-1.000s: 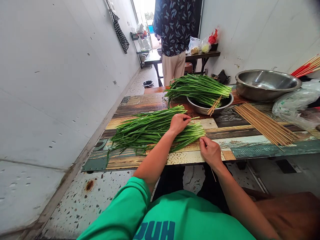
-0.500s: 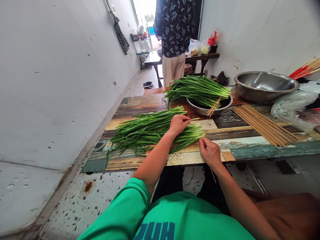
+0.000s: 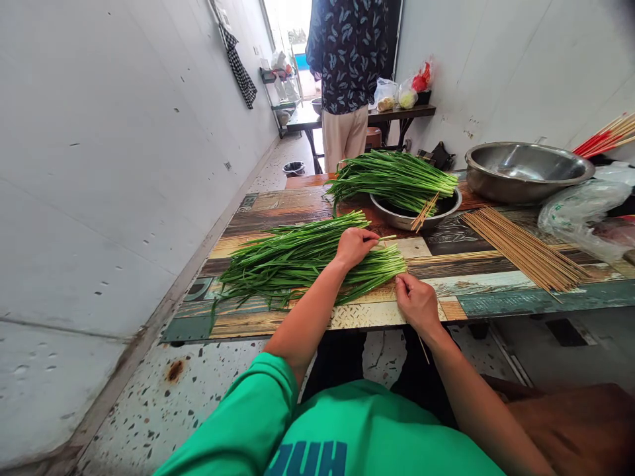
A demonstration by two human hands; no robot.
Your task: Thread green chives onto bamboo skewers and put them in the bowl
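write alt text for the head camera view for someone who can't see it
A person's left hand pinches a green stalk at a leafy pile on a wood-patterned table; the right hand grips a thin stick. Beyond, more greens overhang a metal bowl, with a spread of sticks to its right.

Deep green along the leafy stalks [image 3: 292, 261], paling to yellowish white at the ends. Patchwork of brown, black, cream and teal strips across the worktop [image 3: 506, 301]. Tan on the skewers [image 3: 523, 248]; silver-grey on the large basin [image 3: 526, 190]. Bright green on the wearer's shirt [image 3: 391, 430], with dark blue lettering [image 3: 323, 457]. Pale leaf-like print over navy on the co-worker's top [image 3: 350, 56]; beige trousers [image 3: 344, 135].
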